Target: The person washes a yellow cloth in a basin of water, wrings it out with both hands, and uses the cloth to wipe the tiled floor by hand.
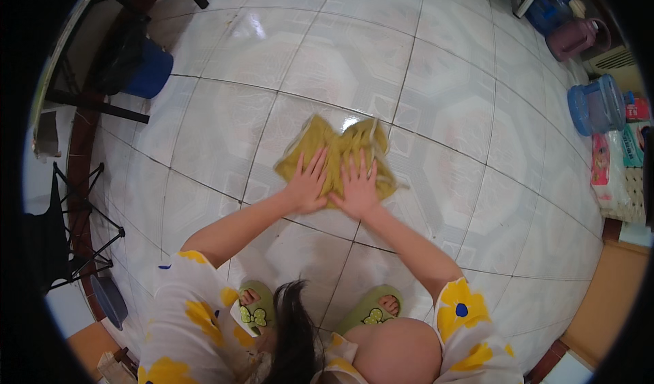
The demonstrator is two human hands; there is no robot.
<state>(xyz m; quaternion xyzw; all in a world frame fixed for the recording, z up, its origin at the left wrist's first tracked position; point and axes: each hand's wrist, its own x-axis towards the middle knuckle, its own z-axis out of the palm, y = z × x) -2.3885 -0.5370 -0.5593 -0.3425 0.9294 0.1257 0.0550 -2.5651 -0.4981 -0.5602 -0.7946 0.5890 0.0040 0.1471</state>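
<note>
A mustard-yellow cloth (300, 139) with pale edges lies spread and wrinkled on the tiled floor (354, 64) in front of me. My left hand (308, 185) rests flat on its left half, fingers stretched out and pointing away. Close beside it, my right hand (358, 188) lies flat on the right half of the cloth, its fingers spread. Both palms press down on the fabric and neither hand grips it. Folds run between the two hands, and the cloth bunches up at its far right part.
On the left stand a blue bucket with a black bag (151, 70), a black folding chair (51, 237) and a grey basin (109, 302). Along the right are a clear blue water jug (597, 104), a mauve kettle (571, 40) and packaged goods (608, 166). My green slippers (257, 312) are below.
</note>
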